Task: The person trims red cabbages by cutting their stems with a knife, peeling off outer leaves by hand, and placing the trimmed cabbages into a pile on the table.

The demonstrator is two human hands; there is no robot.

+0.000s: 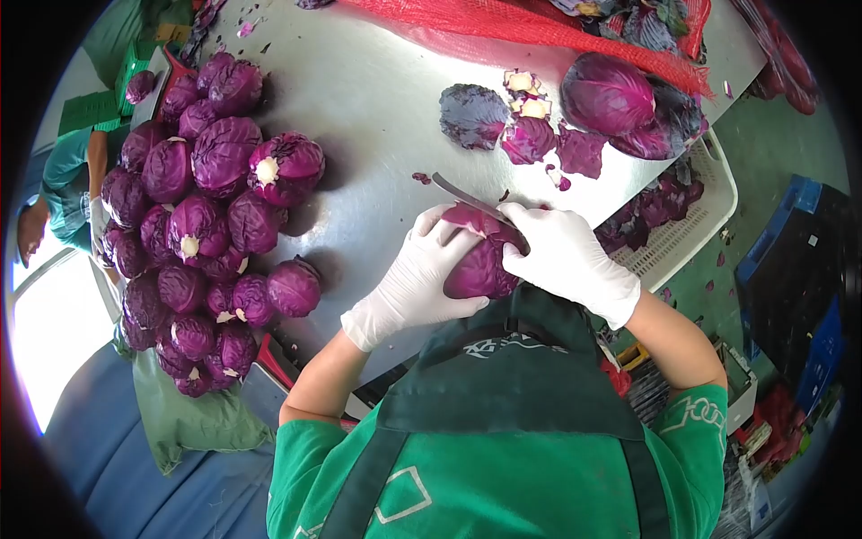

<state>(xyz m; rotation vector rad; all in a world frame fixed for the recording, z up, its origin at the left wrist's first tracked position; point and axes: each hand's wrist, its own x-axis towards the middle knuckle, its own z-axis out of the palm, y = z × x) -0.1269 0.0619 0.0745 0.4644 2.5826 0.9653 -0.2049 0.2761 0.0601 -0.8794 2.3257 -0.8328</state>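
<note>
A red cabbage is held close to my apron at the metal table's front edge. My left hand, in a white glove, grips it from the left with the fingers over its top. In my gloved right hand is a knife, its blade lying across the top of the cabbage and pointing up and left. The knife's handle is hidden inside the right fist. Around the blade, a leaf on the cabbage's top looks partly lifted.
Many red cabbages are heaped on the table's left. Another cabbage, loose leaves and cut stem pieces lie at the back right, beside red netting. A white crate with leaves stands right. Another person is at far left.
</note>
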